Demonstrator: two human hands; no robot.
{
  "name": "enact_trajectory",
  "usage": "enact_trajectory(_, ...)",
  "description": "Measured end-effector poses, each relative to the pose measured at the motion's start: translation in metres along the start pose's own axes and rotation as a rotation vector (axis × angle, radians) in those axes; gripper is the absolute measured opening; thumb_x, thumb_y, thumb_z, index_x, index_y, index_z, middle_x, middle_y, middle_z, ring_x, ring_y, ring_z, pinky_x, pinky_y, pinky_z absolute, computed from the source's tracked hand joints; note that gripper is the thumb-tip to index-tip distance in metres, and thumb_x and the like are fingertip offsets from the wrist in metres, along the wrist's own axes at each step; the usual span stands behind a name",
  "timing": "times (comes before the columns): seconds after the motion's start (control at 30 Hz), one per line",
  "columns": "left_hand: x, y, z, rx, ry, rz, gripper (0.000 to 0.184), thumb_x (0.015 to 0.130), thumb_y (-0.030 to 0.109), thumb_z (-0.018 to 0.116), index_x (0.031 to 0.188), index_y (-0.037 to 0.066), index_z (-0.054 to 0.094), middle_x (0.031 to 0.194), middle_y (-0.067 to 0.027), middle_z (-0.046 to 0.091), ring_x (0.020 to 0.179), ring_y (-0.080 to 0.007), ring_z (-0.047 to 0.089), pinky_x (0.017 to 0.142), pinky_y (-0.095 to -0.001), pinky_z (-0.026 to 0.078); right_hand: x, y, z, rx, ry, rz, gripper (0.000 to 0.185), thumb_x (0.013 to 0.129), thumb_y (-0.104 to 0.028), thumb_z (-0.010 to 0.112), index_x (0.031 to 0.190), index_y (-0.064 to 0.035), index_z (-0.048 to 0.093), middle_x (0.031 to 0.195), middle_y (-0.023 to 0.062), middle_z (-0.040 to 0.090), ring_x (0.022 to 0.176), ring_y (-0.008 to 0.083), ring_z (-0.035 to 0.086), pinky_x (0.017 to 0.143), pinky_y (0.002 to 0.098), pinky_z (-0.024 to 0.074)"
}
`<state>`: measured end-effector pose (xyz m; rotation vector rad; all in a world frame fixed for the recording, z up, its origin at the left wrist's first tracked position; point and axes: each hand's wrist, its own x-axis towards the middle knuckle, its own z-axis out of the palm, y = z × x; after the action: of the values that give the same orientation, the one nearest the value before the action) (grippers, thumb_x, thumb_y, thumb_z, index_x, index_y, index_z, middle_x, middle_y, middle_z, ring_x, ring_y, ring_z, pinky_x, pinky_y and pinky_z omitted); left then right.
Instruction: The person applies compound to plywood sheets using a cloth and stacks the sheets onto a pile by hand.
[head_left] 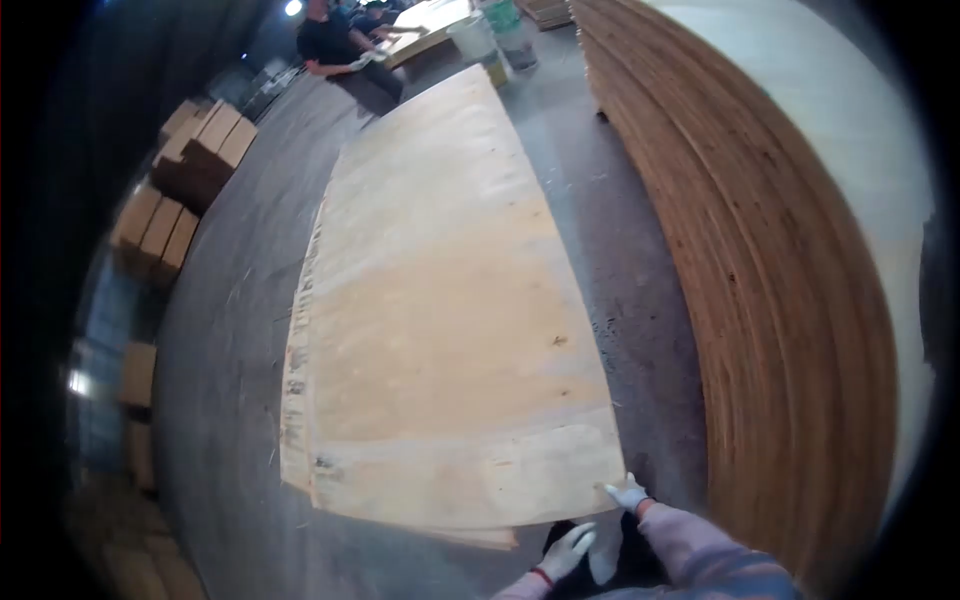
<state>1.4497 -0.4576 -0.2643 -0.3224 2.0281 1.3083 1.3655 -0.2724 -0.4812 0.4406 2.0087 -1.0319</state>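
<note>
A long, pale wood veneer sheet (450,330) lies in front of me and runs away from me, with patches of lighter and tan wood and a few dark knots. More sheet edges show beneath it along the left side and at the near end. My right hand (628,493), in a white glove, pinches the near right corner of the sheet, thumb on top. My left hand (570,552), also gloved, is just below the near edge, apart from the sheet; its fingers are stretched out and hold nothing.
A tall stack of brown boards (760,280) with a pale top stands close on my right. Stacked wood blocks (165,225) line the left side. At the far end, a person (345,50) works beside another table (425,42), near buckets (472,40).
</note>
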Motion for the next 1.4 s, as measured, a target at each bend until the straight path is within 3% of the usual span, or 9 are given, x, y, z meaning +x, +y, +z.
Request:
enact_trajectory(0.2, -0.094, -0.195, -0.041, -0.208, 0.276, -0.402, 0.050, 0.095, 0.044, 0.052, 0.124, 0.002, 0.052, 0.121, -0.0153, 0.053, 0.114, -0.0285, 0.049, 0.096, -0.0369, 0.038, 0.011, 0.011, -0.016, 0.710, -0.369, 0.093, 0.060, 0.077, -0.040, 0.078, 0.117, 0.0016, 0.062, 0.107, 0.0147, 0.068, 0.092, 0.0225, 0.065, 0.081, 0.0358, 0.0522)
enact_trajectory(0.33, -0.170, -0.219, -0.075, -0.390, 0.538, -0.699, 0.046, 0.094, 0.048, 0.052, 0.113, 0.006, 0.051, 0.105, -0.0113, 0.050, 0.096, -0.0256, 0.045, 0.082, -0.0368, 0.036, -0.016, -0.004, -0.007, 0.393, -0.079, -0.008, 0.046, 0.083, -0.030, 0.073, 0.115, 0.0022, 0.063, 0.106, 0.0129, 0.068, 0.094, 0.0209, 0.065, 0.082, 0.0345, 0.0533)
enact_trajectory(0.77, -0.114, -0.309, -0.129, -0.956, 1.300, -0.531, 0.046, 0.090, 0.062, 0.051, 0.079, 0.017, 0.049, 0.051, 0.0017, 0.039, 0.039, -0.0162, 0.034, 0.036, -0.0364, 0.029, -0.146, -0.079, -0.093, 0.438, 0.197, -0.084, 0.045, 0.075, -0.030, 0.081, 0.106, -0.0004, 0.069, 0.097, 0.0109, 0.071, 0.083, 0.0187, 0.066, 0.073, 0.0340, 0.0535)
enact_trajectory(0.87, -0.088, -0.286, -0.181, -0.956, 1.166, -0.475, 0.062, 0.084, 0.076, 0.043, 0.104, 0.018, 0.056, 0.086, -0.0072, 0.063, 0.077, -0.0248, 0.059, 0.066, -0.0458, 0.049, -0.215, -0.136, -0.160, 0.425, 0.256, -0.187, 0.036, 0.078, -0.029, 0.078, 0.100, -0.0015, 0.071, 0.087, 0.0072, 0.070, 0.076, 0.0175, 0.066, 0.066, 0.0330, 0.0536)
enact_trajectory(0.97, -0.063, -0.263, -0.226, -1.406, 0.777, -0.117, 0.079, 0.082, 0.078, 0.042, 0.130, 0.016, 0.051, 0.125, -0.0118, 0.058, 0.113, -0.0303, 0.055, 0.094, -0.0497, 0.045, -0.314, -0.186, -0.212, 0.254, 0.408, -0.298, 0.034, 0.079, -0.028, 0.077, 0.098, -0.0005, 0.070, 0.086, 0.0060, 0.069, 0.070, 0.0136, 0.064, 0.060, 0.0321, 0.0520)
enact_trajectory(1.13, -0.101, -0.185, -0.230, -1.508, 0.502, 0.186, 0.082, 0.087, 0.072, 0.040, 0.144, 0.014, 0.038, 0.143, -0.0091, 0.046, 0.127, -0.0348, 0.046, 0.104, -0.0541, 0.038, -0.489, -0.243, -0.242, 0.419, 0.526, -0.323, 0.025, 0.085, -0.018, 0.069, 0.095, 0.0044, 0.067, 0.082, 0.0078, 0.069, 0.070, 0.0159, 0.066, 0.062, 0.0291, 0.0529)
enact_trajectory(1.2, -0.096, -0.180, -0.222, -1.373, 0.235, 0.514, 0.076, 0.089, 0.069, 0.038, 0.144, 0.015, 0.040, 0.144, -0.0078, 0.045, 0.129, -0.0348, 0.044, 0.107, -0.0538, 0.035, -0.490, -0.201, -0.253, -0.090, 0.970, -0.410, 0.029, 0.084, -0.027, 0.070, 0.087, 0.0020, 0.065, 0.072, 0.0141, 0.065, 0.068, 0.0150, 0.062, 0.062, 0.0343, 0.0498)
enact_trajectory(1.33, -0.068, -0.184, -0.191, 1.160, 0.567, 0.182, 0.059, 0.093, 0.054, 0.037, 0.139, 0.018, 0.046, 0.143, -0.0042, 0.047, 0.134, -0.0294, 0.039, 0.111, -0.0543, 0.026, -0.473, -0.150, -0.278, -0.592, 1.402, -0.096, 0.046, 0.098, -0.040, 0.041, 0.073, -0.0060, 0.059, 0.067, 0.0223, 0.061, 0.065, 0.0423, 0.061, 0.062, 0.0527, 0.0474)
enact_trajectory(1.4, -0.073, -0.197, -0.173, 1.412, 0.485, 0.070, 0.061, 0.093, 0.055, 0.035, 0.140, 0.018, 0.045, 0.144, -0.0053, 0.046, 0.134, -0.0301, 0.039, 0.111, -0.0543, 0.026, -0.461, -0.132, -0.283, -0.551, 1.386, -0.030, 0.049, 0.099, -0.041, 0.039, 0.074, -0.0057, 0.062, 0.069, 0.0231, 0.062, 0.067, 0.0413, 0.063, 0.062, 0.0513, 0.0484)
